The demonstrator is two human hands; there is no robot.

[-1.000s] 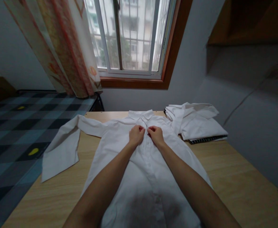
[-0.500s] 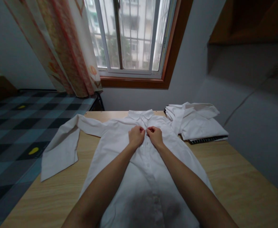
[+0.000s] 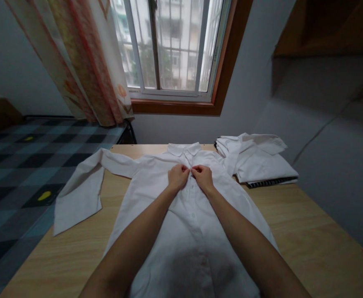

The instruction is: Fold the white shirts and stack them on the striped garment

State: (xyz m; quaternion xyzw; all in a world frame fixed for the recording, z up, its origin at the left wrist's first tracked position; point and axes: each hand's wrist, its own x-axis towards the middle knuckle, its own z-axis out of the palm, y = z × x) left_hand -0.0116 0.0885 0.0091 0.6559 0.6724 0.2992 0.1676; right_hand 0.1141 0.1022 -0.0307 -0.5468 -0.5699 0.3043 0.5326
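A white button-up shirt point(image 3: 181, 231) lies front side up on the wooden table point(image 3: 311, 231), its collar toward the window. Its left-hand sleeve is spread out and bent over the table's left side; the other sleeve reaches toward a folded pile. My left hand point(image 3: 178, 176) pinches the front placket a little below the collar. Opposite it, almost touching, my right hand point(image 3: 202, 176) pinches the same strip with thumb and fingers. The button between the fingertips is too small to make out. Further buttons run down the placket below my hands.
Folded white clothes point(image 3: 256, 159) with a black striped edge beneath rest at the table's back right. A bed with a checked sheet point(image 3: 20, 174) stands to the left. Behind the table are a curtain point(image 3: 91, 62) and a barred window point(image 3: 175, 49). A wooden shelf point(image 3: 327, 37) hangs upper right.
Both hands stay at the same spot on the placket, with only a very slight shift of the fingers. The shirt lies as before.
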